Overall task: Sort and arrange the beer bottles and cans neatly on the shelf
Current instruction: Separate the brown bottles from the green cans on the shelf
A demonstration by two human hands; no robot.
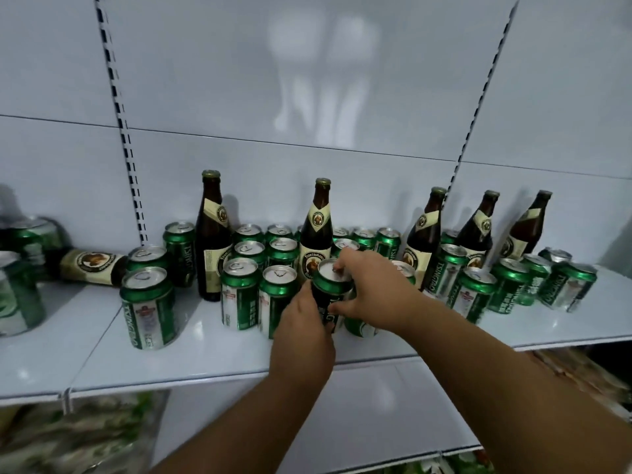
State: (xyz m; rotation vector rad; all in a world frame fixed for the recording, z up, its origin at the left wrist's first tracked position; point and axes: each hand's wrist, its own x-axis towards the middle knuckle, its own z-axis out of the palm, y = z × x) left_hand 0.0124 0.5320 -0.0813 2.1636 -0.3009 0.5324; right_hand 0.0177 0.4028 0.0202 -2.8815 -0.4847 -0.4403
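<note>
Several green beer cans stand in loose rows on the white shelf. Both hands hold one green can at the middle front. My left hand grips its lower body from the near side. My right hand holds it from the right, fingers on the lid and thumb on the side. A brown bottle stands right behind this can. Another upright brown bottle is to the left. Three more bottles lean at the right. One bottle lies on its side at the left.
A separate green can stands alone at the front left. More cans crowd the right part of the shelf, some tilted. At the far left edge are further cans. A lower shelf lies below, with blurred goods at its left.
</note>
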